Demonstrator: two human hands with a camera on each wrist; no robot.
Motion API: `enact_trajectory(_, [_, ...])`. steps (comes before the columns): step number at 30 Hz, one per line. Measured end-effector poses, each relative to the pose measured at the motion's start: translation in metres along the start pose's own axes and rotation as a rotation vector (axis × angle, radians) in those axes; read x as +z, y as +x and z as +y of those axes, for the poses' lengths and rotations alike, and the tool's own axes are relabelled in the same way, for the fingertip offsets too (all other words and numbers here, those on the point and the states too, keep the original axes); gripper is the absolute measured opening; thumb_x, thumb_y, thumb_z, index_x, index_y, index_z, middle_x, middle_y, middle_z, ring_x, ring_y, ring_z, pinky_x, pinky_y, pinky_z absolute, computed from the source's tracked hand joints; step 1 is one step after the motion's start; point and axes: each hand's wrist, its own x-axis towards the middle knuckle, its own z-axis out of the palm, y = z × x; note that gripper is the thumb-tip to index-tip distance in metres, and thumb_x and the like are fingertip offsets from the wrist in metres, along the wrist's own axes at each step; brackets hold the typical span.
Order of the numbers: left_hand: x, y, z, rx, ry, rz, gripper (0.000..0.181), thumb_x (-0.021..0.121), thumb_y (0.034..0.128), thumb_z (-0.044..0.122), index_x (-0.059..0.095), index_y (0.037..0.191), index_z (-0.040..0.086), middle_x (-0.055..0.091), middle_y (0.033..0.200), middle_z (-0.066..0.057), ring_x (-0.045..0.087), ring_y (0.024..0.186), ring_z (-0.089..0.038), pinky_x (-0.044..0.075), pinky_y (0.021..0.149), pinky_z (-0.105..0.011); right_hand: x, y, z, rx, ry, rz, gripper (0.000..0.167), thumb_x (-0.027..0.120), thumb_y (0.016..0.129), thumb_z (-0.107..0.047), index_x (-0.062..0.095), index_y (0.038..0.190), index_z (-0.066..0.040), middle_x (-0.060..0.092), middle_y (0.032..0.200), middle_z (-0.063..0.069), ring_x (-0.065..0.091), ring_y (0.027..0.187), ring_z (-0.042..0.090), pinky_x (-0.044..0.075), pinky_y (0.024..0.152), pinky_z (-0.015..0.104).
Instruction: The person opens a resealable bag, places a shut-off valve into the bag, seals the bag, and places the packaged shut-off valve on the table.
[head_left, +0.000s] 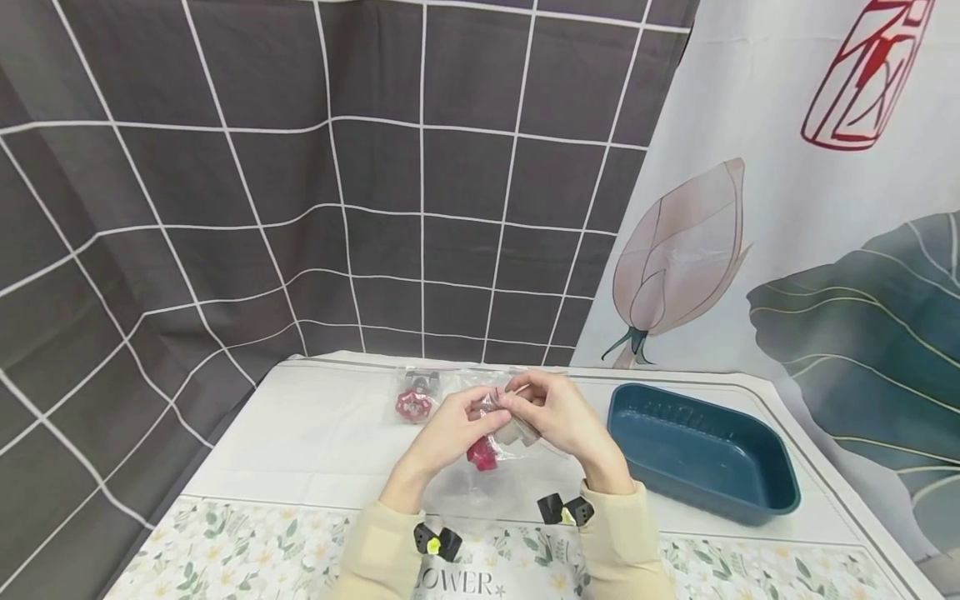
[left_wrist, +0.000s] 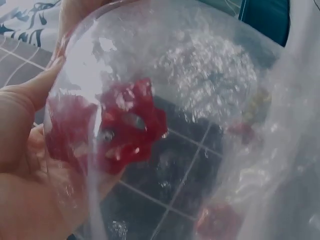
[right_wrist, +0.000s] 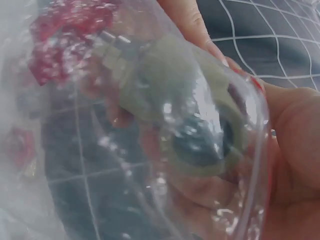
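Observation:
Above the white table, a clear plastic bag (head_left: 517,433) is held between both hands. Inside it is a valve with a red handwheel (head_left: 482,454), also large in the left wrist view, and a beige pipe body (right_wrist: 165,75) with a round dark opening. My left hand (head_left: 455,425) grips the bag's upper left side, thumb on the plastic. Close beside it, my right hand (head_left: 564,415) pinches the upper edge between thumb and fingers. Glare and folds in the plastic blur parts of the valve.
Behind the left hand lies another clear bag with a red handwheel (head_left: 414,405) and a dark part. A deep teal tray (head_left: 626,454) stands to the right. Floral cloth (head_left: 247,542) covers the table's front, and a dark checked curtain (head_left: 465,175) hangs behind.

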Motion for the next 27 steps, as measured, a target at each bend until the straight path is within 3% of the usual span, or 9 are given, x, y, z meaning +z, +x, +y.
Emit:
enact_trajectory(5, [0.0, 0.0, 0.0, -0.014, -0.063, 0.045, 0.036, 0.065, 0.096, 0.018, 0.06, 0.127, 0.001, 0.068, 0.108, -0.007, 0.067, 0.089, -0.014, 0.055, 0.076, -0.028, 0.0, 0.0, -0.001, 0.024, -0.027, 0.042, 0.016, 0.069, 0.093, -0.017, 0.069, 0.102, -0.005, 0.067, 0.079, 0.002, 0.062, 0.068, 0.013, 0.051, 0.058, 0.028])
enact_trajectory(9, [-0.001, 0.0, 0.003, -0.014, -0.122, 0.1, 0.027, 0.066, 0.0949, 0.015, 0.063, 0.118, -0.001, 0.07, 0.096, -0.006, 0.067, 0.08, -0.014, 0.055, 0.07, -0.026, -0.006, -0.004, -0.003, 0.026, 0.04, 0.029, 0.022, 0.067, 0.095, -0.019, 0.068, 0.109, -0.003, 0.069, 0.095, 0.005, 0.066, 0.083, 0.015, 0.056, 0.073, 0.032])
enact_trajectory(13, [-0.001, 0.0, 0.005, 0.004, -0.122, 0.14, 0.02, 0.066, 0.094, 0.012, 0.065, 0.108, -0.002, 0.072, 0.091, -0.01, 0.068, 0.08, -0.018, 0.054, 0.077, -0.029, -0.018, -0.01, -0.001, -0.008, 0.061, -0.052, 0.034, 0.071, 0.092, -0.023, 0.063, 0.12, -0.006, 0.065, 0.114, 0.007, 0.064, 0.1, 0.019, 0.053, 0.089, 0.042])
enact_trajectory(18, [0.002, 0.001, 0.005, 0.029, -0.109, 0.176, 0.02, 0.065, 0.094, 0.01, 0.064, 0.109, -0.004, 0.072, 0.091, -0.013, 0.07, 0.082, -0.021, 0.057, 0.08, -0.036, -0.033, -0.019, 0.013, -0.016, -0.071, -0.214, 0.058, 0.078, 0.085, -0.03, 0.055, 0.132, -0.003, 0.059, 0.129, 0.011, 0.058, 0.111, 0.028, 0.049, 0.093, 0.05])
enact_trajectory(21, [0.002, 0.001, 0.006, 0.031, -0.135, 0.213, 0.02, 0.064, 0.0941, 0.009, 0.063, 0.109, -0.005, 0.072, 0.09, -0.015, 0.07, 0.081, -0.02, 0.057, 0.079, -0.037, -0.035, -0.019, 0.022, 0.01, -0.146, -0.294, 0.057, 0.078, 0.084, -0.031, 0.059, 0.128, -0.002, 0.064, 0.12, 0.008, 0.06, 0.105, 0.026, 0.05, 0.09, 0.045])
enact_trajectory(24, [0.001, 0.001, 0.006, 0.022, -0.173, 0.248, 0.019, 0.065, 0.0941, 0.01, 0.064, 0.107, -0.003, 0.072, 0.089, -0.014, 0.07, 0.082, -0.019, 0.057, 0.078, -0.033, -0.034, -0.017, 0.03, 0.008, -0.172, -0.318, 0.034, 0.076, 0.086, -0.025, 0.068, 0.11, -0.003, 0.07, 0.095, 0.005, 0.064, 0.084, 0.018, 0.053, 0.075, 0.035])
enact_trajectory(27, [0.0, 0.001, 0.007, 0.016, -0.196, 0.271, 0.018, 0.066, 0.0934, 0.01, 0.065, 0.106, -0.003, 0.072, 0.089, -0.015, 0.07, 0.083, -0.02, 0.056, 0.076, -0.032, -0.034, -0.016, 0.034, 0.011, -0.161, -0.307, 0.012, 0.071, 0.09, -0.019, 0.07, 0.091, -0.007, 0.067, 0.074, 0.002, 0.059, 0.065, 0.012, 0.046, 0.058, 0.028])
